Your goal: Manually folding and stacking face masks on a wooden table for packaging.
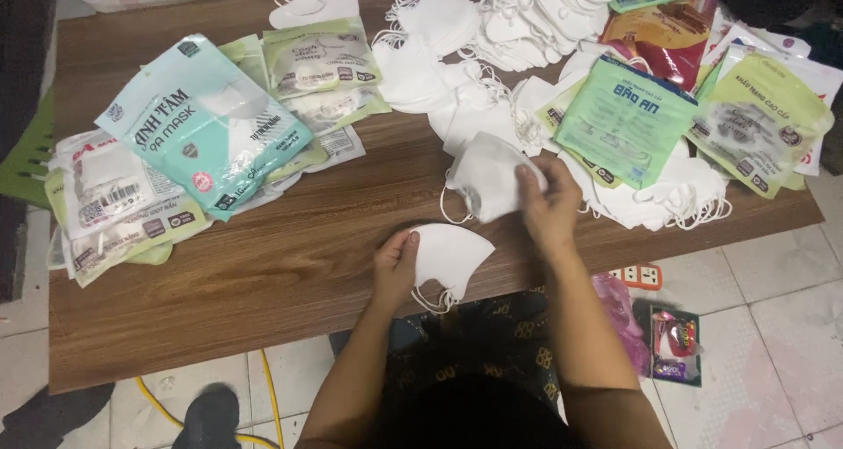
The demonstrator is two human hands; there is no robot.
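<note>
At the near edge of the wooden table (290, 265), the left hand (395, 269) pinches a folded white mask (452, 256) by its left corner, thumb on top, fingers closed on the fabric; the mask lies flat on the wood, its ear loops hanging over the table edge towards the person's lap. Just beyond and to the right, the right hand (551, 208) is closed on a second white mask (487, 179), fingers curled over its right side; this mask sits slightly lifted and tilted, loops dangling at its lower left. The two hands are apart, each with its own mask, and the two masks are near but not touching. Behind the right hand lies a loose heap of white masks (492, 54) running to the far edge, with tangled ear loops. Right of the hands: a green packet (625, 120) lying on more loose masks, a pale green packet (757, 120) beside it, a red-brown packet (663, 36) behind. Left side of the table: a large teal packet (204, 124) lying on top of several clear and pale green packets (114, 208), overlapping. On the tiled floor (773, 326) to the right, below the table edge: a pink plastic bag (619, 313) and a small colourful sachet (674, 344). A yellow cable (268, 387) runs on the floor at lower left.
</note>
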